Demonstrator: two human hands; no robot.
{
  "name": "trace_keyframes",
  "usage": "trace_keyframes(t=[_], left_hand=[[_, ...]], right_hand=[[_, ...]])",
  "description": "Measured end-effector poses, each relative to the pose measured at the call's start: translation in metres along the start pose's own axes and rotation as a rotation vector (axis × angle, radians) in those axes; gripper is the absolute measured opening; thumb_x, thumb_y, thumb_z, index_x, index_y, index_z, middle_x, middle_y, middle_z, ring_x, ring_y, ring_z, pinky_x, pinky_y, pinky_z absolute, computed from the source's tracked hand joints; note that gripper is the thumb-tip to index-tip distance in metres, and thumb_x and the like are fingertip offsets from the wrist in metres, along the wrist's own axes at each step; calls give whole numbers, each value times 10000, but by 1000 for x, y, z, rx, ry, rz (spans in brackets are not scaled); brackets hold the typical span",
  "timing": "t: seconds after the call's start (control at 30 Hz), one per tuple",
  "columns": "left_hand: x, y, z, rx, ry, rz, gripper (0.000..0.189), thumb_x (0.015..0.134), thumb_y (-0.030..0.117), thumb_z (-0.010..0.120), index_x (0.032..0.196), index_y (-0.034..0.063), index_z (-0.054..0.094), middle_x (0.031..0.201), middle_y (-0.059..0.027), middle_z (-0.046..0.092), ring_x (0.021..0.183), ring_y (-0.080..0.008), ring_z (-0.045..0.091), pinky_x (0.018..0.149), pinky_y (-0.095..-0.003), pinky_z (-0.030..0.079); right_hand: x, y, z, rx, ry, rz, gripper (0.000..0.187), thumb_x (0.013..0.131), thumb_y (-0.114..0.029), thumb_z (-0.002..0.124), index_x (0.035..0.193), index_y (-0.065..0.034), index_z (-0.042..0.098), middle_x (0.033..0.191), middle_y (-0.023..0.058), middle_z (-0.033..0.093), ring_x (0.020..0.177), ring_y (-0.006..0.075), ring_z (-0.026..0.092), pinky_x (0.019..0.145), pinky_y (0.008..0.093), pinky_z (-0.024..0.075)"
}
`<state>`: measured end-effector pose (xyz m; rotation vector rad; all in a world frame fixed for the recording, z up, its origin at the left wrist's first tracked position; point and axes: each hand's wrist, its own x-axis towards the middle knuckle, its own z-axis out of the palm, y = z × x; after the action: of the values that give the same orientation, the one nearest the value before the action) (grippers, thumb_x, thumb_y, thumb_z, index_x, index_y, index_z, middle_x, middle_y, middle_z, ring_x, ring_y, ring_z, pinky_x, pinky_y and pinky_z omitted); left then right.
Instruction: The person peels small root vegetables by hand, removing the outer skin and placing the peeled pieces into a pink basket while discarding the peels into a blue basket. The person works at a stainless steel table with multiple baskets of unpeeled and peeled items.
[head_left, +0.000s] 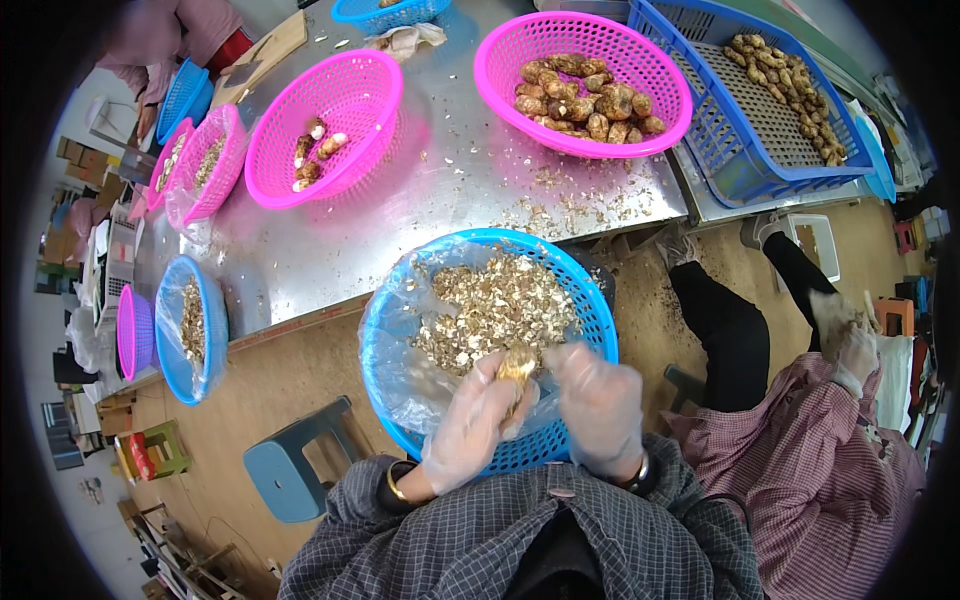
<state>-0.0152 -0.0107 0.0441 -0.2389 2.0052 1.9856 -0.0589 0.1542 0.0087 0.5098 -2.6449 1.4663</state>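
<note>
My left hand (480, 420), in a thin clear plastic glove, grips a brown knobbly tuber (519, 364) whose upper end looks yellowish. Close to its right side is my right hand (598, 409), also gloved, blurred and with its fingers curled. Whether a small tool is in that hand cannot be seen. Both hands are over a blue perforated plastic basket (609, 319) in front of me. A clear plastic bag (397, 375) lines it, and a heap of white and brown peelings (499, 307) lies inside.
On the steel table (330, 255), a pink basket (487, 97) holds brown tubers, and another pink basket (259, 161) holds several partly white ones. A blue crate (742, 165) stands at right. A co-worker (802, 450) sits beside me. A blue-grey stool (285, 472) is at left.
</note>
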Motion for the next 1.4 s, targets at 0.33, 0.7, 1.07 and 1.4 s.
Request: trace_keyframes(t=[0.33, 0.7, 1.07, 1.4], left_hand=[[-4, -16, 6, -77, 42, 8, 352, 1013, 65, 394, 1362, 36, 424, 809, 16, 498, 679, -48, 400, 614, -207, 359], [-1, -30, 6, 15, 23, 52, 378, 1022, 81, 381, 1399, 54, 393, 866, 7, 512, 690, -47, 415, 620, -198, 360], [-4, -21, 1, -147, -4, -139, 409, 983, 51, 465, 1385, 1, 408, 1127, -83, 547, 970, -140, 524, 876, -290, 438], [2, -29, 4, 386, 51, 179, 466, 923, -7, 527, 1376, -15, 414, 1205, -188, 548, 1098, -260, 551, 963, -348, 423]], right_hand=[[0, 5, 1, -151, -50, 36, 30, 867, -101, 643, 871, -101, 613, 643, 67, 575, 536, 215, 599, 476, 333, 464], [-1, -3, -3, -5, -37, -268, 88, 880, -99, 651, 822, -88, 585, 600, 83, 554, 495, 214, 577, 443, 325, 436], [-5, 12, -6, 7, -73, 33, 73, 838, -37, 676, 815, -69, 614, 656, 89, 617, 534, 221, 624, 475, 316, 472], [-5, 3, -4, -26, -50, -136, 61, 867, -92, 666, 851, -79, 609, 653, 83, 597, 529, 205, 607, 466, 300, 470]])
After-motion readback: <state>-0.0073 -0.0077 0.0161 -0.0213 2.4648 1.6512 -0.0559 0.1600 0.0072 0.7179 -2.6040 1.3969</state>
